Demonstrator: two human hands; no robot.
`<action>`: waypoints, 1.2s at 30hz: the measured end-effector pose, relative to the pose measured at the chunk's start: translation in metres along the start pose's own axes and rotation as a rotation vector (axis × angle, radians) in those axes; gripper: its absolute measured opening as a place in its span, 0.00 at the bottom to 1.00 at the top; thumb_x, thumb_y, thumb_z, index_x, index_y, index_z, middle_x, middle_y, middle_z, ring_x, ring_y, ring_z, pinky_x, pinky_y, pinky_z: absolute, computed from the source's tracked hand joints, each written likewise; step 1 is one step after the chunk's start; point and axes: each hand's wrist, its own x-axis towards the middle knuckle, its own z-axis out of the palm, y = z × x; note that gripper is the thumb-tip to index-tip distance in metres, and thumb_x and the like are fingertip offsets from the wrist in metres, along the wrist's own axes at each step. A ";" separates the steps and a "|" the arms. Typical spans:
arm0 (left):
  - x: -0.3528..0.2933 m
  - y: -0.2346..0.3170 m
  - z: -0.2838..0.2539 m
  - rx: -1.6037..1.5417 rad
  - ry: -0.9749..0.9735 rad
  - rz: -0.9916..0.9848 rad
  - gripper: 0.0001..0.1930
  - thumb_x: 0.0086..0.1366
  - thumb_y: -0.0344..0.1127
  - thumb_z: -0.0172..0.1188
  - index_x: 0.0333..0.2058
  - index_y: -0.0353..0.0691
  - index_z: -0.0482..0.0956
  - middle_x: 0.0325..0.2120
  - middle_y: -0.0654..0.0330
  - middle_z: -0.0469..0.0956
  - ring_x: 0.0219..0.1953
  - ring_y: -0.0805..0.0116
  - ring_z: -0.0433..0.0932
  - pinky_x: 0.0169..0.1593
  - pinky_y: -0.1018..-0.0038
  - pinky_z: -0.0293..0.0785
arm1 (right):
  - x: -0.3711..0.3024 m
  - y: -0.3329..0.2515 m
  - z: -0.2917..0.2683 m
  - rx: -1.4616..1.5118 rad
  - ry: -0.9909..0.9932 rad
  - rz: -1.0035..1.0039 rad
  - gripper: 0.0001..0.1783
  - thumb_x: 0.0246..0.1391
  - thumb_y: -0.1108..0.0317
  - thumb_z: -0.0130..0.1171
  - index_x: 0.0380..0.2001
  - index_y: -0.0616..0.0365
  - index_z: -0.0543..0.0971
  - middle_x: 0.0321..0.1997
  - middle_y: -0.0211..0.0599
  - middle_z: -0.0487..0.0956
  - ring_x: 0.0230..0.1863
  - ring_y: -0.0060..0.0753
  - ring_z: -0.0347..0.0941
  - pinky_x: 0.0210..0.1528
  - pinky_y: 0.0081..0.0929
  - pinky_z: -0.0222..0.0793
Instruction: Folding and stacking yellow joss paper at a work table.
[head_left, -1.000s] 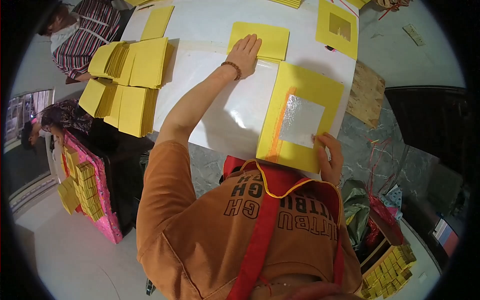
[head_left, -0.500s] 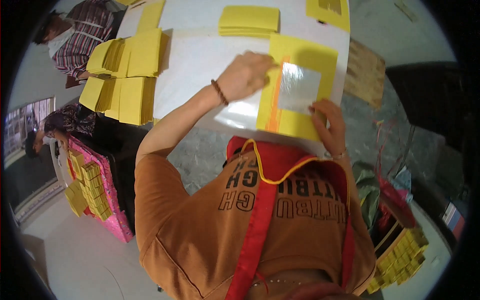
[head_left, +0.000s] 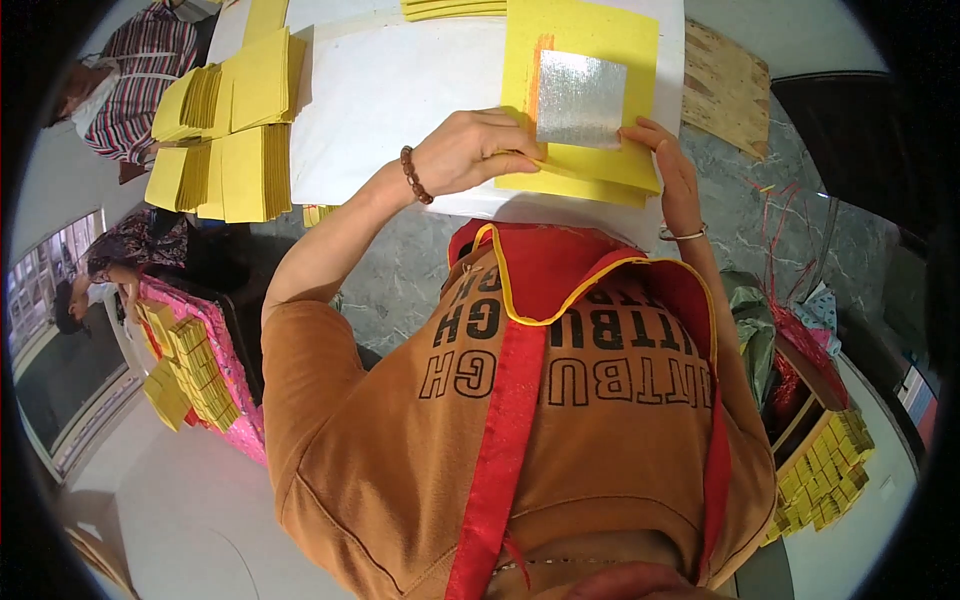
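Observation:
A yellow paper sheet (head_left: pixel 590 25) lies on the white table before me. It bears a shiny silver square (head_left: pixel 582 98), with an orange strip (head_left: pixel 540 85) along the square's left side. The sheet's near edge is folded up and over as a flap (head_left: pixel 590 175). My left hand (head_left: pixel 475 150) is closed, pinching the left end of that flap between thumb and fingers. At the sheet's right margin rests my right hand (head_left: pixel 672 170), fingers stretched, their tips touching the paper beside the silver square's lower right corner.
Stacks of folded yellow paper (head_left: pixel 245 125) stand at the table's left, with another pile (head_left: pixel 455 8) at the far edge. A person in stripes (head_left: pixel 145 75) is at the far left. Yellow bundles (head_left: pixel 825 470) sit low on the right; a wooden board (head_left: pixel 725 90) lies beyond the table.
The near edge of the sheet, flat before, is now folded upward. My left hand has come from the strip's upper end to the near-left corner. The whole view has shifted slightly.

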 end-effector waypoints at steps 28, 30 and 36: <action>0.020 -0.020 -0.018 -0.484 -0.283 -0.456 0.08 0.59 0.32 0.56 0.32 0.33 0.80 0.21 0.69 0.75 0.24 0.83 0.68 0.31 0.82 0.64 | -0.002 0.016 -0.006 -0.023 -0.066 -0.083 0.25 0.59 0.55 0.35 0.47 0.62 0.72 0.53 0.41 0.71 0.60 0.37 0.59 0.61 0.31 0.52; 0.022 -0.019 -0.020 -0.485 -0.295 -0.447 0.08 0.59 0.33 0.56 0.31 0.34 0.80 0.21 0.68 0.75 0.24 0.83 0.68 0.31 0.82 0.64 | -0.001 0.015 -0.008 0.002 -0.068 -0.140 0.24 0.58 0.56 0.38 0.47 0.62 0.72 0.52 0.41 0.71 0.60 0.36 0.59 0.60 0.31 0.53; 0.020 -0.022 -0.018 -0.475 -0.269 -0.435 0.09 0.59 0.34 0.57 0.34 0.35 0.79 0.24 0.68 0.76 0.27 0.82 0.68 0.33 0.81 0.64 | -0.001 0.013 -0.005 -0.133 -0.057 -0.167 0.18 0.54 0.61 0.51 0.45 0.59 0.74 0.51 0.37 0.72 0.58 0.35 0.61 0.59 0.31 0.55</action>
